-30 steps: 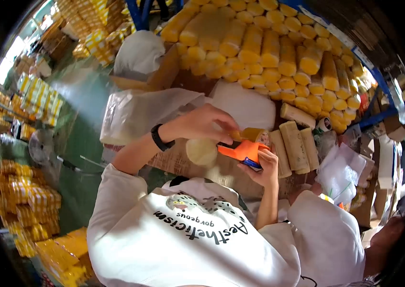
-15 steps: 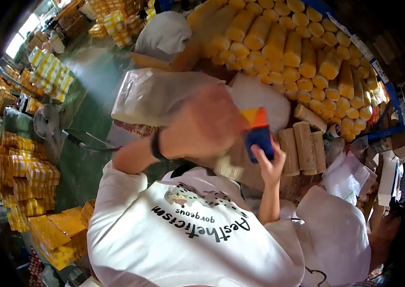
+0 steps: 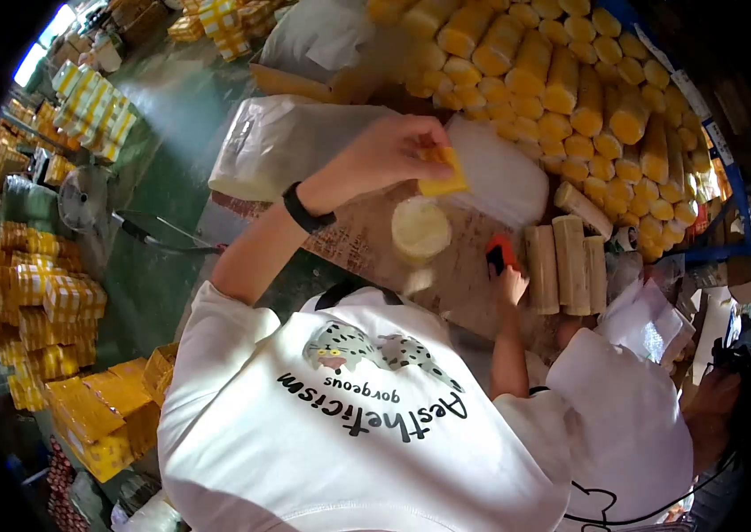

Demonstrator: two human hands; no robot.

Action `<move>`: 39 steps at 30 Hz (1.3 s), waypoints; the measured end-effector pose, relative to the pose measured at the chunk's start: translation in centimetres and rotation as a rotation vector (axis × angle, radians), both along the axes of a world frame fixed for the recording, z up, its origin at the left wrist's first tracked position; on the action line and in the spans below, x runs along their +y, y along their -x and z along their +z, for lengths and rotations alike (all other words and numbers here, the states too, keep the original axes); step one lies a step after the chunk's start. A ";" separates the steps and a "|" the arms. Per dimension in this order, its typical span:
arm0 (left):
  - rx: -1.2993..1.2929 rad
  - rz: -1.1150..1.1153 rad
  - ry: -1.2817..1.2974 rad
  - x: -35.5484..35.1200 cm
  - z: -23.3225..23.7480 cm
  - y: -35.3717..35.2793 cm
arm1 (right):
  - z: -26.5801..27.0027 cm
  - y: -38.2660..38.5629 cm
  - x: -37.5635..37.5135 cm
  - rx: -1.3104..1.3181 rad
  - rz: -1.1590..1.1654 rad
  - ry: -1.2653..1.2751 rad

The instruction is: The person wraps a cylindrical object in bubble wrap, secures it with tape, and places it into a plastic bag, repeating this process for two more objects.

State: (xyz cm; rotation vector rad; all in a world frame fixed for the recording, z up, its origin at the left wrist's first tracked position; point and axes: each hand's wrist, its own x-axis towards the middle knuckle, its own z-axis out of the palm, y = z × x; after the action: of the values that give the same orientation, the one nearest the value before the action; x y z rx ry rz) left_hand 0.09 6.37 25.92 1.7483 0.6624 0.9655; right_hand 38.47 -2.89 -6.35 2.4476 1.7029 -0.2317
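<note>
My left hand [image 3: 393, 155], with a dark band on its wrist, pinches a yellow piece [image 3: 443, 174] above the work surface [image 3: 366, 229]. A pale round object [image 3: 420, 228] stands below and beside that piece. To the right, my right hand [image 3: 509, 285] is closed around a red and black object [image 3: 499, 254], too small to identify surely. Several wrapped cylindrical rolls [image 3: 569, 266] are just right of my right hand. A clear plastic-wrapped bundle [image 3: 282, 146] lies behind my left forearm.
Yellow-ended rolls [image 3: 562, 97] are stacked at the back right. Another white plastic bundle [image 3: 499, 182] lies before them. A co-worker's white sleeve [image 3: 615, 408] is at the right. Taped boxes [image 3: 100, 412] and a fan [image 3: 82, 197] stand at the left.
My hands have moved apart, my left up with the yellow piece, my right lower with the red and black object. The pale round object has come into view between them.
</note>
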 end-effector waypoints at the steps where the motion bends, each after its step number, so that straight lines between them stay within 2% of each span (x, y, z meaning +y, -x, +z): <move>1: -0.003 -0.024 0.058 0.3 0.1 0.4 | 0.7 0.3 -0.2 0.138 -0.128 0.208; 5: 0.029 -0.050 0.165 0.9 -0.3 1.1 | 12.9 4.9 1.2 0.577 0.054 -0.102; 7: 0.072 -0.078 0.162 0.7 -0.2 1.2 | 18.6 8.8 3.8 0.829 0.163 -0.555; 9: 0.165 -0.098 0.094 0.3 0.4 0.9 | 28.6 14.4 3.8 1.223 0.504 -0.686; 12: 0.189 -0.068 0.093 0.1 0.3 0.6 | 31.9 17.9 5.0 1.099 0.657 -0.523; 15: 0.229 0.026 0.158 -0.7 0.7 0.6 | 31.8 17.9 6.3 1.126 0.746 -0.440; 18: 0.405 0.179 0.114 -0.5 -0.9 1.4 | 32.1 16.8 6.3 0.979 0.665 -0.489; 19: 0.410 0.221 0.097 -0.4 -1.9 1.7 | 32.0 15.7 6.3 0.984 0.785 -0.519; 22: 0.273 0.333 0.089 -0.5 -5.0 3.0 | 31.6 11.7 4.0 1.137 0.451 -0.519; 25: 0.060 0.427 0.095 -0.8 -8.7 3.4 | 29.9 9.2 3.0 1.130 0.296 -0.675; 27: 0.175 0.404 0.035 -2.5 -11.2 1.7 | 28.0 11.0 2.3 1.365 0.281 -0.691; 29: 0.270 0.419 -0.025 -3.6 -11.9 0.0 | 24.9 11.4 2.4 1.447 0.334 -0.535; 31: 0.340 0.477 -0.075 -4.4 -12.3 -1.3 | 22.9 12.2 2.6 0.981 0.608 -0.326; 34: 0.309 0.340 -0.116 -5.3 -15.5 -2.4 | 19.6 15.4 2.1 1.194 0.560 -0.340; 37: 0.192 0.283 -0.133 -5.2 -17.5 -2.2 | 17.1 15.7 2.8 1.164 0.565 -0.388; 39: 0.116 0.338 -0.165 -5.5 -18.3 -2.5 | 17.2 16.0 3.3 1.250 0.488 -0.417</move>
State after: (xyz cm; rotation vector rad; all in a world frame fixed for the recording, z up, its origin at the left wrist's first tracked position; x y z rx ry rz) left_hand 2.64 0.91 7.59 1.8842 0.9999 1.1819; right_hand 22.44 0.46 10.85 2.0299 2.9429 -1.7549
